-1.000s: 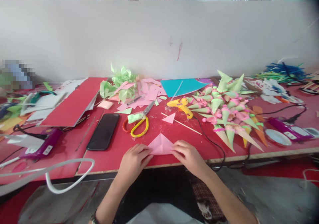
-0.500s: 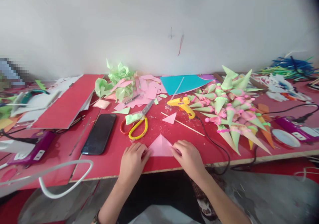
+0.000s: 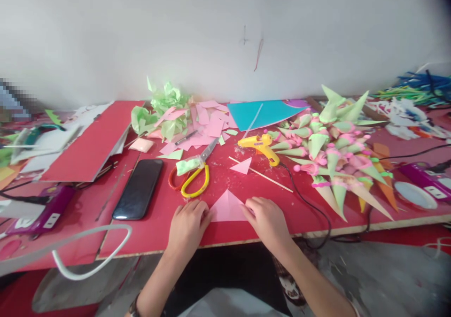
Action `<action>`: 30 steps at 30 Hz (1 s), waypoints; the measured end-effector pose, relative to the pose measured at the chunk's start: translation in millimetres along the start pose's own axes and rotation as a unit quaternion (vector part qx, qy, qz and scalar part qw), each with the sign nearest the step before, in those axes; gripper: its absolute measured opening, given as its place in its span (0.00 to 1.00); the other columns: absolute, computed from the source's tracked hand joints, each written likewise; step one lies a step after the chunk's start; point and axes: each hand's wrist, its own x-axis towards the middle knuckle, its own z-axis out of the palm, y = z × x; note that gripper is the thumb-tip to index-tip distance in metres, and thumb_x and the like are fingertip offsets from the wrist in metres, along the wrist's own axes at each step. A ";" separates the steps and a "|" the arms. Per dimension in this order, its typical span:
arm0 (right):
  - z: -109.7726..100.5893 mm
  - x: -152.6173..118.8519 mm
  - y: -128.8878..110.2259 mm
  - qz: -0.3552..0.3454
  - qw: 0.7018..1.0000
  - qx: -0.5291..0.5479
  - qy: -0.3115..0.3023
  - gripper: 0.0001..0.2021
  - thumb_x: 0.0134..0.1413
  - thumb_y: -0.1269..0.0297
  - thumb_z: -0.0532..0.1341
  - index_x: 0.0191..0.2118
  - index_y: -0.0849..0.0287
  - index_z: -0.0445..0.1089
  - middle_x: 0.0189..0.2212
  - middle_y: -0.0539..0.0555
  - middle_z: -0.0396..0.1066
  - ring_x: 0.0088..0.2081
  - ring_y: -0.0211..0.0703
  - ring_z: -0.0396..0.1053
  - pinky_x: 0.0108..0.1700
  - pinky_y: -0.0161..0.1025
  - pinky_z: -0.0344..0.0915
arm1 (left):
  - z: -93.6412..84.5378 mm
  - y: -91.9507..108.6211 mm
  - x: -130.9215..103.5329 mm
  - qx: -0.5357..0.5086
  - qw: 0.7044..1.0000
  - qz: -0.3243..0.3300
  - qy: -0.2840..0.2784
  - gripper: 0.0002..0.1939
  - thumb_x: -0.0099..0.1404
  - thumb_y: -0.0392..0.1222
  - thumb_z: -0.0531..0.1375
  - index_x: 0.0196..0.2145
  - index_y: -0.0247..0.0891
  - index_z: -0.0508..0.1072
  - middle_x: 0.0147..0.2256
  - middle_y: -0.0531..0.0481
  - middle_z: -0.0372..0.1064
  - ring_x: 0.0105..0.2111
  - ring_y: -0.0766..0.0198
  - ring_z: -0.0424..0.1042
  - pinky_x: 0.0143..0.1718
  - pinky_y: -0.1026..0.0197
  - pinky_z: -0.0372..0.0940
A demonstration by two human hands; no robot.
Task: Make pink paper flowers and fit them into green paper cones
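Note:
A pink paper triangle point(image 3: 228, 208) lies at the front of the red table, its point facing away from me and a crease down its middle. My left hand point(image 3: 190, 220) has its fingers closed at the left corner of the paper. At the right corner, my right hand point(image 3: 265, 217) pinches the edge with curled fingers. Just beyond are scissors point(image 3: 195, 181) with red and yellow handles, their upper handle wrapped in pale green. A smaller pink paper triangle point(image 3: 243, 166) rests on a thin wooden stick point(image 3: 273, 181). Behind it sits a yellow glue gun point(image 3: 260, 147).
A black phone point(image 3: 138, 190) lies left of the scissors. To the right is a heap of green and pink paper cones point(image 3: 331, 155). Pink paper scraps point(image 3: 211, 122), a teal sheet point(image 3: 260, 115) and a red board point(image 3: 93, 141) lie farther back. Purple power strips point(image 3: 52, 209) flank the workspace.
The view has shifted slightly. Both hands stay at the corners of the pink paper triangle, which looks unchanged.

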 end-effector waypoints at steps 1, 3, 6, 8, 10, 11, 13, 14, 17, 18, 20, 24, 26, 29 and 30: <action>-0.1 0.2 -0.1 0.001 1.000 -0.003 0.001 0.14 0.54 0.65 0.54 0.19 0.60 0.62 0.17 0.49 0.62 0.22 0.35 0.59 0.27 0.33 0.47 | -0.3 -0.3 0.9 0.000 1.000 0.002 -0.005 0.14 0.64 0.47 0.46 0.25 0.37 0.62 0.24 0.52 0.65 0.25 0.66 0.63 0.28 0.63 0.53; -0.3 0.6 -0.5 0.002 1.000 -0.009 0.004 0.13 0.53 0.65 0.54 0.19 0.60 0.62 0.18 0.49 0.63 0.22 0.35 0.59 0.27 0.33 0.46 | -0.9 -0.9 2.8 0.003 1.000 0.006 -0.012 0.14 0.64 0.47 0.47 0.25 0.38 0.62 0.24 0.53 0.65 0.25 0.66 0.63 0.28 0.63 0.54; 0.3 0.6 -1.6 -0.001 1.000 -0.016 0.008 0.13 0.53 0.66 0.53 0.20 0.60 0.62 0.18 0.49 0.63 0.23 0.36 0.59 0.28 0.33 0.47 | -1.9 -3.6 4.2 0.006 1.000 0.020 -0.021 0.13 0.64 0.46 0.47 0.27 0.38 0.63 0.25 0.52 0.66 0.26 0.65 0.65 0.29 0.63 0.55; 1.1 0.0 -2.7 -0.006 1.000 -0.021 0.014 0.13 0.54 0.67 0.53 0.20 0.60 0.62 0.18 0.49 0.63 0.24 0.37 0.60 0.29 0.34 0.48 | -2.8 -7.9 4.1 0.005 0.999 0.045 -0.026 0.11 0.64 0.45 0.47 0.31 0.38 0.65 0.28 0.51 0.68 0.29 0.64 0.66 0.31 0.62 0.57; 1.8 -1.1 -3.9 -0.010 0.999 -0.027 0.026 0.12 0.54 0.68 0.52 0.21 0.60 0.62 0.18 0.50 0.64 0.24 0.37 0.61 0.30 0.34 0.48 | -4.5 -14.0 4.2 0.008 0.996 0.086 -0.034 0.10 0.64 0.43 0.47 0.37 0.39 0.66 0.33 0.50 0.68 0.33 0.63 0.67 0.34 0.62 0.59; 2.0 -1.6 -4.3 -0.011 0.999 -0.031 0.034 0.11 0.54 0.68 0.53 0.22 0.60 0.62 0.18 0.50 0.64 0.24 0.38 0.61 0.30 0.34 0.48 | -5.7 -17.5 4.7 0.011 0.993 0.109 -0.040 0.11 0.64 0.43 0.47 0.41 0.40 0.65 0.35 0.49 0.67 0.34 0.63 0.67 0.35 0.62 0.59; 1.9 -2.5 -4.8 -0.015 0.998 -0.043 0.047 0.09 0.53 0.68 0.53 0.23 0.60 0.62 0.17 0.49 0.63 0.23 0.38 0.61 0.29 0.34 0.48 | -8.9 -24.6 7.0 0.018 0.986 0.157 -0.059 0.14 0.65 0.42 0.47 0.46 0.42 0.64 0.37 0.49 0.64 0.34 0.64 0.66 0.36 0.62 0.60; 1.6 -2.6 -4.7 -0.019 0.997 -0.050 0.049 0.08 0.53 0.68 0.53 0.24 0.60 0.62 0.17 0.49 0.63 0.23 0.38 0.61 0.28 0.34 0.48 | -10.9 -27.9 9.0 0.019 0.981 0.181 -0.072 0.15 0.65 0.42 0.46 0.47 0.44 0.64 0.38 0.49 0.63 0.34 0.64 0.65 0.36 0.62 0.60; 1.0 -1.9 -3.5 -0.035 0.997 -0.059 0.043 0.05 0.54 0.68 0.53 0.29 0.60 0.63 0.19 0.49 0.65 0.24 0.38 0.62 0.27 0.35 0.49 | -17.7 -37.0 17.4 0.010 0.962 0.249 -0.114 0.16 0.66 0.44 0.44 0.49 0.50 0.63 0.38 0.49 0.59 0.36 0.66 0.63 0.39 0.62 0.60; 0.8 -1.2 -2.8 -0.039 0.997 -0.057 0.039 0.04 0.54 0.68 0.53 0.31 0.60 0.63 0.20 0.50 0.65 0.25 0.38 0.62 0.28 0.35 0.49 | -20.0 -39.8 20.5 0.002 0.956 0.265 -0.128 0.17 0.66 0.44 0.44 0.50 0.52 0.62 0.39 0.49 0.58 0.37 0.66 0.63 0.40 0.62 0.60; 0.6 0.6 -1.5 -0.049 0.997 -0.052 0.036 0.04 0.53 0.68 0.54 0.36 0.59 0.64 0.23 0.51 0.67 0.27 0.40 0.63 0.30 0.35 0.51 | -24.1 -44.6 25.9 -0.010 0.945 0.292 -0.149 0.17 0.66 0.43 0.45 0.51 0.54 0.61 0.41 0.49 0.57 0.40 0.65 0.61 0.43 0.61 0.59; -2.3 2.6 -3.2 -0.105 0.991 -0.064 0.054 0.09 0.53 0.71 0.54 0.41 0.59 0.64 0.29 0.54 0.68 0.32 0.43 0.62 0.34 0.38 0.53 | -29.3 -50.0 30.9 -0.027 0.933 0.317 -0.170 0.18 0.65 0.41 0.47 0.52 0.53 0.60 0.43 0.49 0.56 0.41 0.65 0.59 0.44 0.62 0.58; -4.8 1.2 -7.4 -0.172 0.981 -0.069 0.056 0.10 0.53 0.74 0.52 0.40 0.57 0.65 0.32 0.54 0.67 0.33 0.43 0.60 0.34 0.38 0.53 | -30.6 -50.3 31.0 -0.030 0.931 0.321 -0.172 0.19 0.64 0.40 0.48 0.52 0.52 0.60 0.43 0.49 0.56 0.41 0.65 0.59 0.44 0.62 0.58; -7.0 -2.3 -17.2 -0.285 0.957 -0.046 0.038 0.11 0.55 0.73 0.50 0.40 0.56 0.65 0.33 0.54 0.65 0.33 0.41 0.59 0.35 0.38 0.54 | -31.4 -49.1 30.5 -0.029 0.931 0.322 -0.168 0.20 0.64 0.39 0.49 0.53 0.52 0.59 0.42 0.49 0.56 0.41 0.64 0.59 0.44 0.60 0.58; -6.9 -3.2 -20.9 -0.310 0.950 -0.036 0.027 0.11 0.56 0.73 0.50 0.42 0.56 0.65 0.33 0.54 0.65 0.34 0.41 0.59 0.36 0.38 0.54 | -31.5 -48.6 30.5 -0.029 0.932 0.322 -0.167 0.20 0.63 0.39 0.49 0.53 0.52 0.59 0.42 0.49 0.56 0.41 0.63 0.59 0.44 0.60 0.58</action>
